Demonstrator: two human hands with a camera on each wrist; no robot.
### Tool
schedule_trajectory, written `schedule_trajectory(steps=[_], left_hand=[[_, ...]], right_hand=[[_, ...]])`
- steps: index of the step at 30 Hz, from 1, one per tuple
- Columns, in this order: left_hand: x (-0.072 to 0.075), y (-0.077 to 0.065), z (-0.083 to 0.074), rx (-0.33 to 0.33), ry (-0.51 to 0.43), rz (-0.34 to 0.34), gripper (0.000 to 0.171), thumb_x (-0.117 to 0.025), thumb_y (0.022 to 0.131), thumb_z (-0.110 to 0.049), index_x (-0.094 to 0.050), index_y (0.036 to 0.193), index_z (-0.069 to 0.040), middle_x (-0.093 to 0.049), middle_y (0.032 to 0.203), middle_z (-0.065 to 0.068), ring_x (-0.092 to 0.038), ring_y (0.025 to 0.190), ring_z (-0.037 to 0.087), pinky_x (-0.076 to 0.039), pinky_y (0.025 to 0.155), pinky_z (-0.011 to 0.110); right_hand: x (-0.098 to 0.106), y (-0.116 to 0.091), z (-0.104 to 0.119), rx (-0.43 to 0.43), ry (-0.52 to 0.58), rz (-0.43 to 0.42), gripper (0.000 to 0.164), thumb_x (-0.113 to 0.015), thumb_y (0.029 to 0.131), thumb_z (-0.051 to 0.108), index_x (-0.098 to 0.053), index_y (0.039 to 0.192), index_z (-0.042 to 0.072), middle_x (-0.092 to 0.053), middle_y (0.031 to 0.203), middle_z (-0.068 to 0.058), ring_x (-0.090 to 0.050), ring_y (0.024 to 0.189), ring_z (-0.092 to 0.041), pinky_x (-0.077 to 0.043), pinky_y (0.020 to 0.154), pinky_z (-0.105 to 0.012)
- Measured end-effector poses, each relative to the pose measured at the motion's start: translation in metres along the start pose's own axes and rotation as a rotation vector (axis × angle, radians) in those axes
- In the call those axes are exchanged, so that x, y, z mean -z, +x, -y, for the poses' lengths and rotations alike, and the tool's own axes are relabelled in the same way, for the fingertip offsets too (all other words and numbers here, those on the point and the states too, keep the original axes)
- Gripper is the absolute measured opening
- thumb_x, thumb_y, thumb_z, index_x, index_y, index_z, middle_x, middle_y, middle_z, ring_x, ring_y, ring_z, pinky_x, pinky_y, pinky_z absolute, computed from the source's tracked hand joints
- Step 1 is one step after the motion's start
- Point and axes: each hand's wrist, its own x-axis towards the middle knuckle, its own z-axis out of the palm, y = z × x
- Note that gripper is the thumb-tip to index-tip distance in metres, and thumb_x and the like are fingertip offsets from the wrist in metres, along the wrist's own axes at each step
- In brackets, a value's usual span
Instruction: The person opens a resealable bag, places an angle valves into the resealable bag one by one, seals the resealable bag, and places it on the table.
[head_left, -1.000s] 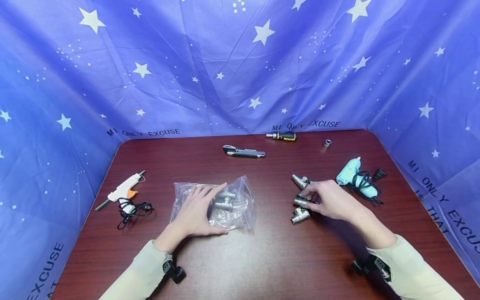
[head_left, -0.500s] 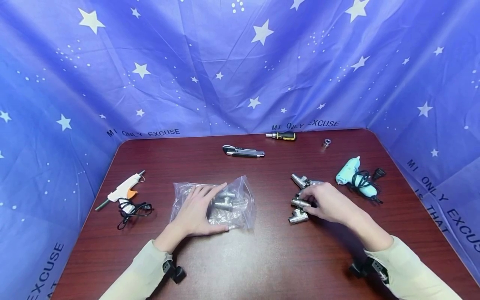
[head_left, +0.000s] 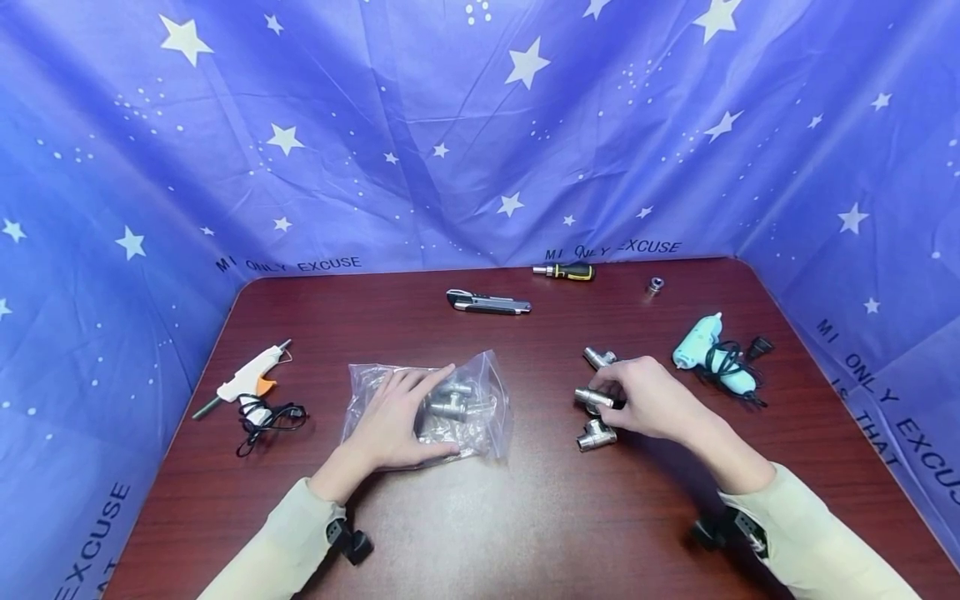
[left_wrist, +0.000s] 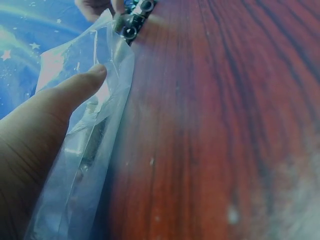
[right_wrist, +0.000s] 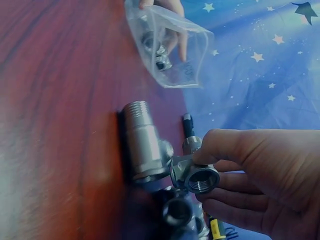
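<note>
My left hand point(head_left: 396, 421) rests with spread fingers on a clear plastic zip bag point(head_left: 495, 429) that has several shiny metal fittings point(head_left: 448, 408) inside. In the left wrist view, the thumb point(left_wrist: 80, 90) lies along the bag's side. Over on the right, my right hand point(head_left: 652, 400) pinches a metal tee pipe fitting point(right_wrist: 202, 179) between thumb and fingers; its threaded opening shows in the right wrist view. Close beside it lie more tee fittings, one nearer me point(head_left: 596, 436) and one farther off point(head_left: 597, 357). The fingers partly hide this group.
A white glue gun point(head_left: 251, 375) with a black cord lies left. A light-blue glue gun point(head_left: 701, 342) lies right. Toward the back are a utility knife point(head_left: 489, 303), a black-and-yellow screwdriver point(head_left: 573, 272) and a small metal socket-like piece point(head_left: 656, 286). A starry curtain point(head_left: 480, 125) borders the table.
My right hand has shifted slightly left, and the tee fitting in its fingers has come up a little from among the others. The left hand stays on the bag.
</note>
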Motion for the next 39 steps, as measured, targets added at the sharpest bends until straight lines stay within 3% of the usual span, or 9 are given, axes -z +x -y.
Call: schedule_trajectory(steps=[10,22,30,39], left_hand=[[-0.002,-0.001,0.001,0.006,0.0,0.006,0.112,-0.085,0.071,-0.07,-0.042,0.165,-0.025,-0.064,0.142,0.004,-0.057,0.13,0.031,-0.039,0.12,0.062],[-0.002,-0.002,-0.001,0.015,0.004,0.005,0.104,-0.085,0.077,-0.062,-0.043,0.164,-0.025,-0.065,0.141,0.006,-0.058,0.129,0.032,-0.039,0.121,0.062],[-0.002,0.0,-0.001,0.021,0.007,0.002,0.102,-0.083,0.079,-0.063,-0.042,0.164,-0.025,-0.065,0.142,0.006,-0.058,0.13,0.032,-0.037,0.122,0.063],[-0.002,0.0,-0.001,0.03,-0.002,-0.011,0.096,-0.082,0.083,-0.059,-0.044,0.164,-0.025,-0.065,0.142,0.006,-0.058,0.13,0.032,-0.037,0.123,0.064]], right_hand=[[-0.002,0.029,0.017,-0.014,0.091,-0.035,0.018,-0.085,0.079,0.014,-0.08,0.095,0.019,-0.074,0.08,0.014,-0.067,0.074,0.0,-0.057,0.067,-0.024],[-0.025,0.063,0.047,0.026,0.238,-0.004,0.02,-0.084,0.079,0.015,-0.08,0.098,0.019,-0.076,0.083,0.012,-0.066,0.074,0.002,-0.058,0.069,-0.02],[-0.039,0.075,0.061,0.051,0.294,0.046,0.02,-0.082,0.079,0.014,-0.081,0.099,0.017,-0.075,0.083,0.011,-0.068,0.076,-0.003,-0.059,0.07,-0.021],[-0.055,0.08,0.07,0.136,0.307,0.07,0.016,-0.081,0.083,0.013,-0.08,0.099,0.014,-0.075,0.082,0.01,-0.069,0.076,-0.002,-0.06,0.071,-0.019]])
